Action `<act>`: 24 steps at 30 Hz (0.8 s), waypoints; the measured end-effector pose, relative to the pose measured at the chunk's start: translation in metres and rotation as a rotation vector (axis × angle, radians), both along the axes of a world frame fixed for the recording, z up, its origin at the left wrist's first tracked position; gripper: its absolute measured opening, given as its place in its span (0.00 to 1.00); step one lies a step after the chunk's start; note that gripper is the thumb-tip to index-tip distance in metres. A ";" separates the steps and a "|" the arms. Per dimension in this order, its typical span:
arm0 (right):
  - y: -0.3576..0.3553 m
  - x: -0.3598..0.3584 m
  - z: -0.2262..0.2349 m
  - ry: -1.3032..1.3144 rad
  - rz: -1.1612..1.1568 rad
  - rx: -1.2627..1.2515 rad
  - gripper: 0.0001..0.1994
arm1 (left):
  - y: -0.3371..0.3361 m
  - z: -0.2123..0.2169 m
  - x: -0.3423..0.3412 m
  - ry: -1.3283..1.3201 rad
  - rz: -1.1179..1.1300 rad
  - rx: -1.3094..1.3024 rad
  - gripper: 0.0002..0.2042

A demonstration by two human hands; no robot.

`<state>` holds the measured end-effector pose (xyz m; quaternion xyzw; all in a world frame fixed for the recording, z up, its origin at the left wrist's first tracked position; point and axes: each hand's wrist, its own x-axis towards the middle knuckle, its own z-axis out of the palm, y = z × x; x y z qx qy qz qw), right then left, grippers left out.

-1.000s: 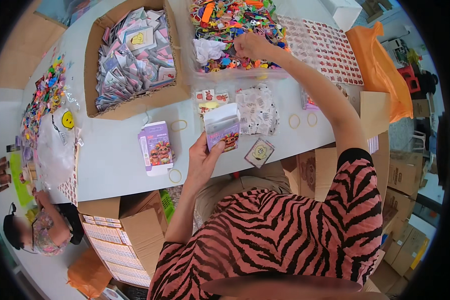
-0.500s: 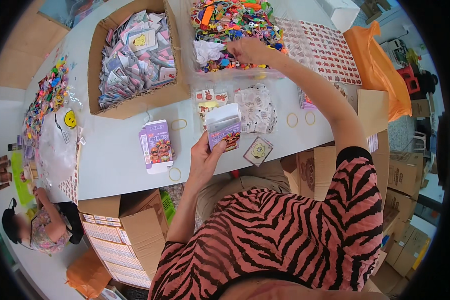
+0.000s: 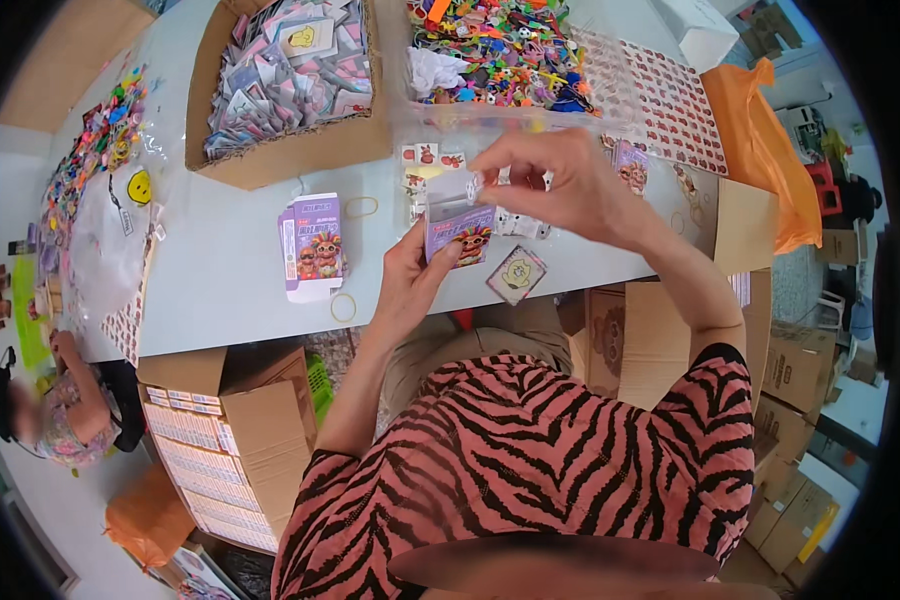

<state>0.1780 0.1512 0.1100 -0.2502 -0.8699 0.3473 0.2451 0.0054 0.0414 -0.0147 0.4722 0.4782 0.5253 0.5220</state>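
Note:
My left hand (image 3: 410, 278) grips a small purple cardboard box (image 3: 470, 232) with cartoon figures printed on its front. The box is upright, its top flap raised. Just above its opening, my right hand (image 3: 580, 185) pinches a small white trinket (image 3: 473, 188) with dark marks, too small to name its kind. A second purple box (image 3: 312, 245) lies on the table to the left. Right of the held box lies a square card (image 3: 518, 274) with a yellow cartoon figure. My right hand partly covers a pile of small white packets (image 3: 525, 226) and lies near some sticker pieces (image 3: 425, 156).
Along the table's back stand a carton (image 3: 290, 160) of flat sachets and a clear tub (image 3: 530, 60) of colourful trinkets. Sticker sheets (image 3: 670, 110) and an orange bag (image 3: 765, 150) lie to the right. Rubber bands (image 3: 343, 307) are scattered about. Another person (image 3: 70, 400) sits at far left.
My right hand has come back from the trinket tub to the box opening, now with a small white trinket between its fingers. My left hand still holds the box. The view has shifted somewhat.

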 end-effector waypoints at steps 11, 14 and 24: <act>-0.019 -0.002 -0.025 0.009 -0.008 -0.084 0.08 | -0.015 0.005 0.009 -0.008 0.017 0.095 0.12; -0.020 0.000 -0.031 0.008 0.060 0.091 0.09 | -0.017 0.005 0.008 0.028 0.028 0.106 0.11; -0.036 -0.001 -0.015 -0.142 0.097 0.107 0.13 | -0.020 -0.001 0.005 0.042 0.036 0.129 0.11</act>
